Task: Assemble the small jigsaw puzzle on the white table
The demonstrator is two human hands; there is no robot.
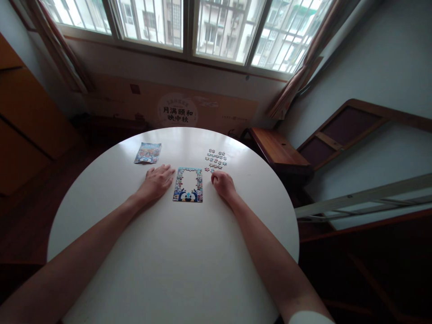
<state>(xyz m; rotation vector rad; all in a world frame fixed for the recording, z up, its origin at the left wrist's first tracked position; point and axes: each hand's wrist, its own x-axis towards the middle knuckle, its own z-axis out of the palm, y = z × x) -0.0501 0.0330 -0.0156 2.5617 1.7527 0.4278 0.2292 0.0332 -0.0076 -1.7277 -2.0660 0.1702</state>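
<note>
A partly assembled jigsaw puzzle (188,197) lies flat on the white round table, its colourful border joined around a bare pale middle. My left hand (158,181) rests flat just left of the puzzle, fingers stretched out and holding nothing. On the puzzle's right side my right hand (223,183) is closed, fingers curled in. Whether a piece is inside it is hidden. Several loose puzzle pieces (216,159) lie spread out just beyond the right hand. A crinkled picture packet (147,153) sits beyond my left hand, apart from it.
The round white table (175,261) has a curved edge all round. A wooden bench (278,146) stands past its right far side. Barred windows (222,31) and a printed banner (178,108) are at the back. A wooden cabinet (27,117) is at the left.
</note>
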